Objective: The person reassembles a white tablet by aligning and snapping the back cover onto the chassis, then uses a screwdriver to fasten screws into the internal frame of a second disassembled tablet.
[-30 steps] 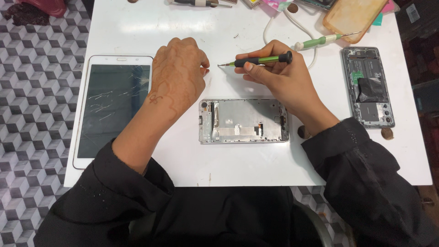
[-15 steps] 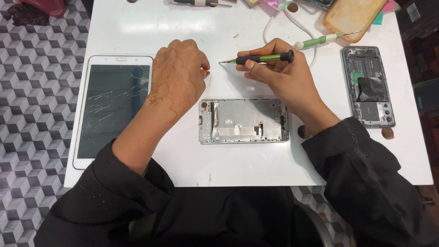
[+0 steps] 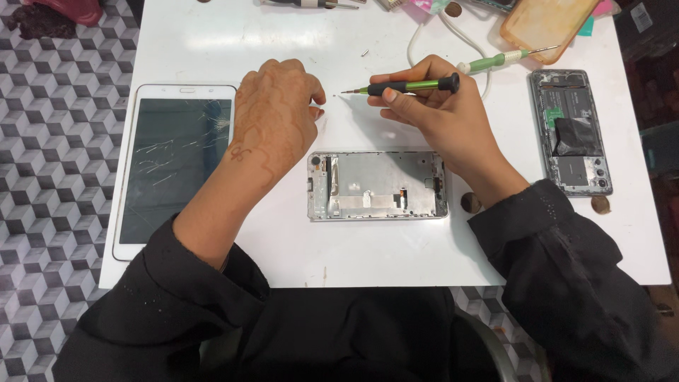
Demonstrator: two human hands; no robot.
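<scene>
My right hand [image 3: 438, 117] holds a green and black screwdriver [image 3: 407, 86] level above the white table [image 3: 396, 255], tip pointing left toward my left hand. My left hand [image 3: 272, 120] rests palm down on the table with its fingers curled, fingertips close to the screwdriver tip; whether it pinches anything is hidden. A bare silver phone frame [image 3: 377, 185] lies on the table just below both hands. A white tablet with a cracked screen [image 3: 173, 166] lies to the left, partly under my left wrist.
An opened phone body [image 3: 571, 131] showing its inner parts lies at the right. A second green screwdriver [image 3: 498, 60], a white cable [image 3: 417, 42] and an orange phone case [image 3: 548, 21] sit at the far edge. A tiny screw [image 3: 365, 52] lies there too. Patterned floor surrounds the table.
The screwdriver in my right hand has shifted slightly; my left hand's fingertips stay near its tip. The phone frame and tablet have not moved.
</scene>
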